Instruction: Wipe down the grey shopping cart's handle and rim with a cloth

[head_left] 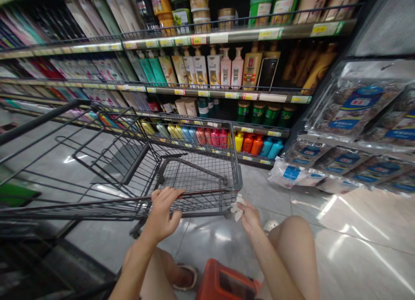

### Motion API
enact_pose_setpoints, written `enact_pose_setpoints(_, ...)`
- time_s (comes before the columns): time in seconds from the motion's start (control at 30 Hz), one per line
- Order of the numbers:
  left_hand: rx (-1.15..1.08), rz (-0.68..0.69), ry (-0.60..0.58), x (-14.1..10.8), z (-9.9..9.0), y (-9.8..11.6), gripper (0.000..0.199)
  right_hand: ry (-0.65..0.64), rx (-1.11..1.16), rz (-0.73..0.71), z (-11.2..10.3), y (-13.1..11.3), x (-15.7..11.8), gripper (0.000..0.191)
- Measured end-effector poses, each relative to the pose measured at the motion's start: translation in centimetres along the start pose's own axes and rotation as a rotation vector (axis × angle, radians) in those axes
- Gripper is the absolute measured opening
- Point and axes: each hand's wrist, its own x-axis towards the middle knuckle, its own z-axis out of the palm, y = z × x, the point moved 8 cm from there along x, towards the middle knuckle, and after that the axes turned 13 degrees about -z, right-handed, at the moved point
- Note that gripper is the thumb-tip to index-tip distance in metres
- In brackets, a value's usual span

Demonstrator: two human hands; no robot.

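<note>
Left hand [165, 213] rested half-open on the dark-grey wire shopping cart [238, 182]; right hand [250, 218] pinched a crumpled white cloth [238, 208] by its near corner. Wiping, seemingly; next stroke needed cloth against cart.

The left fingers [166, 194] lie over the near rim of a dark wire shopping cart [237, 179], the thumb standing apart below it. The right fingers [248, 209] pinch a crumpled white wad [238, 207], probably tissue or cloth, though blur makes that uncertain, just beside the cart's corner. Beyond both sets of fingers, shelves [240, 34] carry rows of bottles [214, 68] and jars. Bagged packs [356, 103] hang to the right of the right fingers. Below and between the fingers sits an orange-red plastic object [209, 276].
</note>
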Motion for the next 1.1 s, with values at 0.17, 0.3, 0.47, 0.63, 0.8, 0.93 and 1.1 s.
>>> enact_pose_setpoints(0.17,-0.017,-0.02,0.032,-0.4,-0.7,-2.1,0.035,0.019,-0.141,-0.166,1.1,-0.9,-2.0,0.044)
enact_pose_setpoints(0.3,-0.03,-0.078,0.045,-0.6,-1.7,-3.6,0.029,-0.002,-0.253,-0.23,1.7,-0.4,-3.3,0.049)
enact_pose_setpoints(0.47,-0.025,-0.19,0.065,-0.8,-2.8,-4.5,0.023,-0.094,-0.407,-0.326,2.4,-0.7,-4.4,0.042)
enact_pose_setpoints(0.63,-0.014,-0.24,0.244,-1.0,-2.9,-2.4,0.03,-0.155,-0.347,-0.268,4.1,-1.3,-5.8,0.047)
enact_pose_setpoints(0.8,-0.069,-0.029,0.166,-1.1,-0.2,4.2,0.025,-0.253,-0.267,-0.291,7.3,-4.0,-8.3,0.047)
enact_pose_setpoints(0.93,-0.113,-0.039,0.073,-1.4,1.7,6.3,0.022,-0.374,-0.193,-0.434,9.5,-6.1,-11.4,0.039)
enact_pose_setpoints(1.1,0.013,-0.099,0.051,-1.8,3.1,5.8,0.016,-0.367,-0.316,-0.662,9.6,-4.3,-13.6,0.036)
